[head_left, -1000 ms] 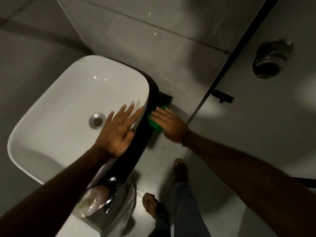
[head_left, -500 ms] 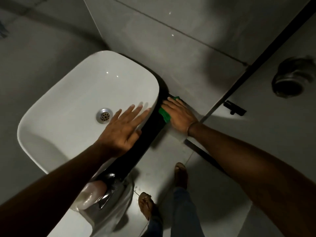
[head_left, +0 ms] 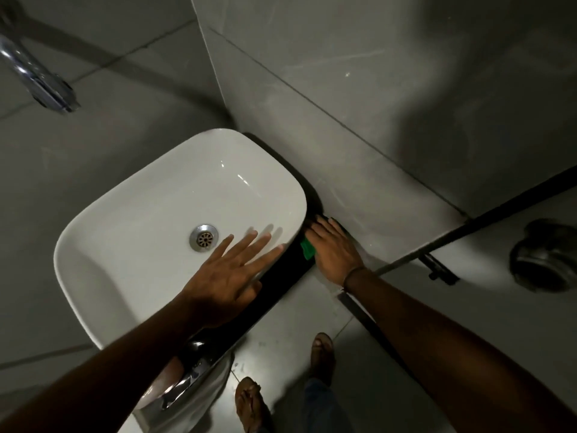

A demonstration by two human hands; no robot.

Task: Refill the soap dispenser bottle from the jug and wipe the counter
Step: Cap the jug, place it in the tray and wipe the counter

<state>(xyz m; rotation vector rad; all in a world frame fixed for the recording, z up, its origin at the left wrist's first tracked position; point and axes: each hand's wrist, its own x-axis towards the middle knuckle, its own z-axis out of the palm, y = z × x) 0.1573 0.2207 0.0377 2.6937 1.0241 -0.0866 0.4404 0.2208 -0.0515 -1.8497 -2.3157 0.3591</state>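
My right hand (head_left: 334, 250) presses flat on a green cloth (head_left: 307, 249) on the narrow black counter (head_left: 281, 276), right of the white basin (head_left: 150, 232) and close to the grey wall. Only a small edge of the cloth shows beside my palm. My left hand (head_left: 232, 275) hovers over the basin's right rim with fingers spread and nothing in it. Under my left forearm at the bottom stands a pinkish dispenser bottle (head_left: 156, 392) with a chrome pump (head_left: 184, 382). No jug is visible.
A chrome tap (head_left: 34, 79) juts out at the top left. The basin drain (head_left: 203, 237) sits in the bowl's middle. A dark partition edge (head_left: 468, 226) and round metal fitting (head_left: 544, 257) are on the right. My sandalled feet (head_left: 249, 404) stand on the tiled floor below.
My right hand with the cloth has slid farther along the counter toward the wall. My view has tilted up and left, bringing the tap into sight. The left hand stays over the basin rim.
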